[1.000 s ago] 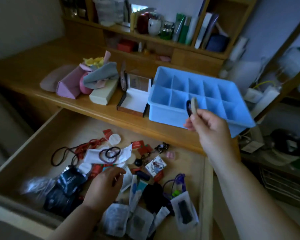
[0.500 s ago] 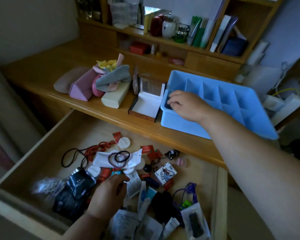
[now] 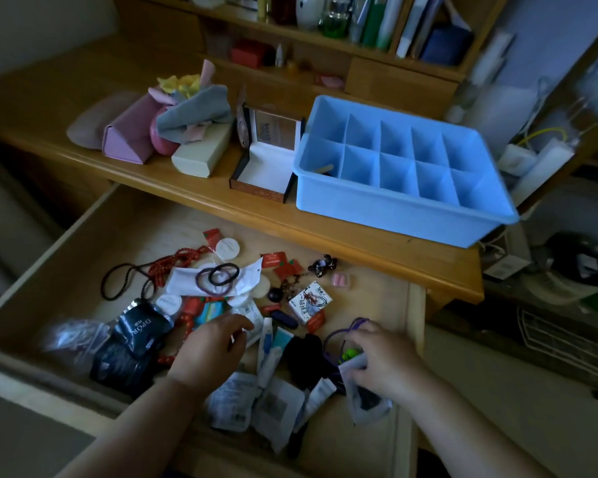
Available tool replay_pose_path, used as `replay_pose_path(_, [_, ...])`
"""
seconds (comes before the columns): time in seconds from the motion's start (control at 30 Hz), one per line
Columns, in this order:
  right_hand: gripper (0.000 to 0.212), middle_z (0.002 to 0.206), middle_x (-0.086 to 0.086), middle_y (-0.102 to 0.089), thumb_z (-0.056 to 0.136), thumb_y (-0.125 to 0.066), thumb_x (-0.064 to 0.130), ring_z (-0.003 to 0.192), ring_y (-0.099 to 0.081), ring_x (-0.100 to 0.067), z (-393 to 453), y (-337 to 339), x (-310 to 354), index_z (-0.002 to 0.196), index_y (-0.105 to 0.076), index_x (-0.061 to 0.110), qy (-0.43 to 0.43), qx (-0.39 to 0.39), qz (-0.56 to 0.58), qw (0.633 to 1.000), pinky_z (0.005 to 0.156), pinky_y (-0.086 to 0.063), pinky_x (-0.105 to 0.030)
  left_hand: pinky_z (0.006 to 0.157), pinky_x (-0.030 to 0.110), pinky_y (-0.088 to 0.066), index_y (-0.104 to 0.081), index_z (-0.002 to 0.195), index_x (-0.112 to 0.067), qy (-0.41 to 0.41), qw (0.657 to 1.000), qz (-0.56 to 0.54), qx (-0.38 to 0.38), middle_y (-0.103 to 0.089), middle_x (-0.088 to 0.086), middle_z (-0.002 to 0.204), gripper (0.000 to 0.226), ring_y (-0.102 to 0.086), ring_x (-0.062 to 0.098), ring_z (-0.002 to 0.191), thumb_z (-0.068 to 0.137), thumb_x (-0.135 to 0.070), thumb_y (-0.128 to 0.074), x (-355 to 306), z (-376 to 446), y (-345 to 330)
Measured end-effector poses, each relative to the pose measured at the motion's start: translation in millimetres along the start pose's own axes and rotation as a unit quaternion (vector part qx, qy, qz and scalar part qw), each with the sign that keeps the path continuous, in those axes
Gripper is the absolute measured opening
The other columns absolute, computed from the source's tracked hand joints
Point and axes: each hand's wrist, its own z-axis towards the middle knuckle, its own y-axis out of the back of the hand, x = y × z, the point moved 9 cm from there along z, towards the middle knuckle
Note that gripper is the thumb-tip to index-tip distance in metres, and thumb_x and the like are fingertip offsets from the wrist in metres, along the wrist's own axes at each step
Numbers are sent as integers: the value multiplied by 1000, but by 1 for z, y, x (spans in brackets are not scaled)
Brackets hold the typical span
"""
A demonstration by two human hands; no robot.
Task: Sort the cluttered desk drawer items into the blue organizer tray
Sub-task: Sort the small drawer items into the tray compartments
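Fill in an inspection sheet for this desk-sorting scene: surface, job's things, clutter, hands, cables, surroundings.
Surface: wooden desk, drawer pulled open.
Job's things: blue organizer tray on desk; one small item in its near-left compartment, other compartments look empty.
Clutter: hair ties, red beads, sachets, small packets.
Hands: left hand over packets; right hand on a clear bag.
Cables: yellow wire beside tray.
Surroundings: shelf with bottles, books.

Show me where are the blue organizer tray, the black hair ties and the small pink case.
blue organizer tray (image 3: 387, 208): head view, its front wall.
black hair ties (image 3: 221, 274): head view, on the overlapping loops.
small pink case (image 3: 340, 280): head view, its middle.
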Motion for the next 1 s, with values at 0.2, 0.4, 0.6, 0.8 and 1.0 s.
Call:
replay_pose_path(0.2, [16, 120, 16, -47, 77, -69, 27, 100, -57, -13, -19, 9, -10, 77, -53, 27, 1, -44, 39, 998, 79, -44, -25, 65, 18, -47, -67, 104, -21, 3, 999, -47, -11, -66, -7, 95, 18, -60, 3, 69, 90, -13, -58, -12, -5, 4])
replay_pose_path(0.4, [10, 70, 0, -63, 83, -69, 12, 68, -60, -14, -38, 50, 1, 78, -61, 16, 64, -44, 427, 901, 65, -46, -30, 74, 19, -53, -65, 110, -26, 21, 952, -282, 117, -69, -8, 98, 23, -65, 6, 91, 87, -31, -64, -75, -17, -20])
replay_pose_path(0.6, [23, 89, -8, -74, 77, -68, 8, 82, -70, -19, -41, 54, 19, 100, -66, 9, 29, -86, 716, 692, 65, -54, -22, 69, 31, -56, -64, 103, -16, 7, 913, -391, 116, -72, 7, 90, 12, -69, 15, 80, 92, -18, -59, -131, -14, -30])
replay_pose_path(0.8, [7, 85, -7, -74, 86, -65, 11, 81, -69, -25, -34, 88, 4, 87, -70, 15, -18, -204, 633, 747, 75, -53, -36, 53, 23, -49, -52, 96, -19, -1, 927, -373, 41, -64, 6, 73, 9, -60, 9, 58, 92, -24, -57, -132, 7, -17])
replay_pose_path(1.0, [41, 73, 10, -68, 83, -69, 18, 79, -69, -17, -4, 243, -45, 116, -48, 29, -26, -422, 439, 793, 70, -54, -33, 64, 39, -51, -60, 97, -18, 53, 942, -332, 3, -69, -1, 79, 17, -59, 12, 64, 88, -3, -59, -63, -1, -17])
